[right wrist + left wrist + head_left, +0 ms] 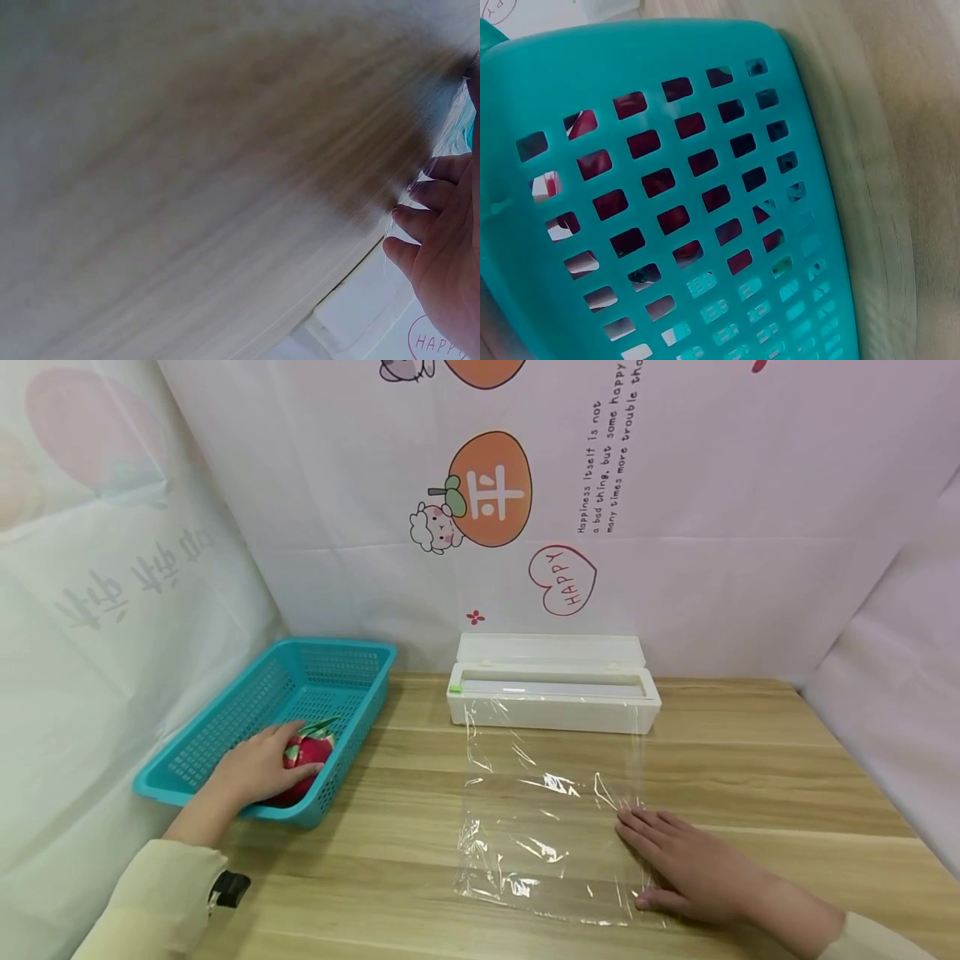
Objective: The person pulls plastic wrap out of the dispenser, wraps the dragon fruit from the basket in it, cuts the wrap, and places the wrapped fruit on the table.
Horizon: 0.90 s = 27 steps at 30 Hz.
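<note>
My left hand [258, 764] reaches into a teal plastic basket [358, 731] and grips a red dragon fruit [309, 750] with green scale tips, thumb along its near side. In the left wrist view the basket's perforated wall [570, 67] hides most of the fruit, whose red skin shows through the holes. A sheet of clear cling film [551, 822] lies spread on the table, drawn from a white dispenser box [555, 714] with its lid raised. With fingers extended, my right hand [693, 868] rests on the film's right edge near the front corner.
The wooden table [405, 827] is bounded behind by a white printed cloth [360, 527], and white cloth also hangs at both sides. A green slider [455, 689] sits at the dispenser's left end. A black band [230, 888] is on my left sleeve.
</note>
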{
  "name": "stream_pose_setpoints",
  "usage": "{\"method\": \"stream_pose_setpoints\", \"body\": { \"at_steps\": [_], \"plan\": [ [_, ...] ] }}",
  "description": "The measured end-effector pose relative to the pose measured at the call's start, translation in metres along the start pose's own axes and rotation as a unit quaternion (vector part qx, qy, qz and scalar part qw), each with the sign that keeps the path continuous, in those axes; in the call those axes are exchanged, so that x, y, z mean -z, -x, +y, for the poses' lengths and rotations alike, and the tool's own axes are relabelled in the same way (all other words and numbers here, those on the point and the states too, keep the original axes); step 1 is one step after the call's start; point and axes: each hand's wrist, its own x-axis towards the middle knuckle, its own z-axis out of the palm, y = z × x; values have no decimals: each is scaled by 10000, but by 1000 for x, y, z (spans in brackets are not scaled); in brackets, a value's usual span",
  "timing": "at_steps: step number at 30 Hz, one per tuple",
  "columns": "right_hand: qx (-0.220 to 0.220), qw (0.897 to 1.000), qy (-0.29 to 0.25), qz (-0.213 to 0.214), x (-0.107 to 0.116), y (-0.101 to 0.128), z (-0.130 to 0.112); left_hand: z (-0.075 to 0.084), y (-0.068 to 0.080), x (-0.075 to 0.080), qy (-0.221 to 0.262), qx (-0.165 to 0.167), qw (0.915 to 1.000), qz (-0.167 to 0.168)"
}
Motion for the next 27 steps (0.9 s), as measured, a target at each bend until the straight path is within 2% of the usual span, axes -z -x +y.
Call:
{"method": "stream_pose_setpoints", "body": {
  "at_steps": [16,27],
  "plan": [
    [-64,10000,-9,-73,0,1,0,-13,-7,-6,589,-26,9971,-480],
    [-43,9999,-73,-102,1,0,0,-13,-8,-8,916,-107,9942,-546]
  ]
}}
